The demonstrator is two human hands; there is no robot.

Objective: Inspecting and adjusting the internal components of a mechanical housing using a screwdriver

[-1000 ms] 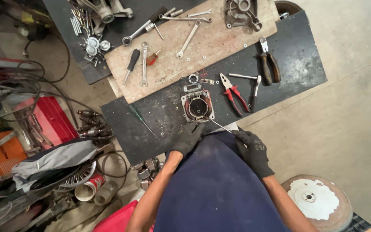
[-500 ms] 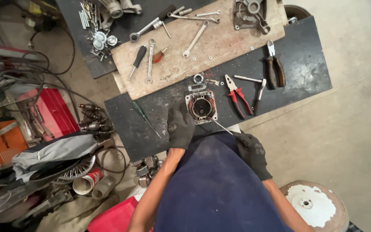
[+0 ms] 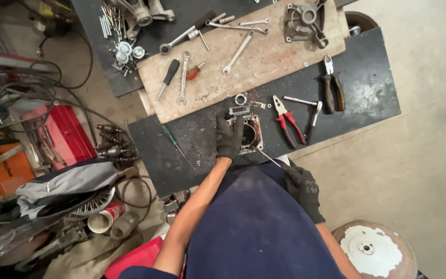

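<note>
**Left glove on the square housing, right hand on a thin tool**

My left hand point(image 3: 229, 137), in a black glove, lies flat over the left side of the square metal housing point(image 3: 249, 133) that sits on the dark workbench point(image 3: 202, 139) right in front of me. My fingers point away from me and rest on the part's top edge, spread rather than curled round it. The housing's round bore shows just beside my glove, on its right.

My right hand point(image 3: 302, 187), gloved too, is closed around the near end of a thin metal tool point(image 3: 267, 156). Its shaft slants up and left, and its tip meets the lower right corner of the housing. I cannot tell what kind of tool it is.

Beside the housing to the right lie red-handled pliers point(image 3: 287, 119), then a small hammer point(image 3: 311, 111) and dark-handled pliers point(image 3: 332, 88). A green-handled screwdriver point(image 3: 174, 140) lies on the bench to the left of my glove. Beyond the housing a pale wooden board point(image 3: 264, 62) bears several spanners point(image 3: 239, 50), a black-handled screwdriver point(image 3: 168, 76) and a grey cast metal part point(image 3: 305, 23). On the floor to my left stand a red toolbox point(image 3: 63, 135) and tangled cables point(image 3: 52, 98).
</note>
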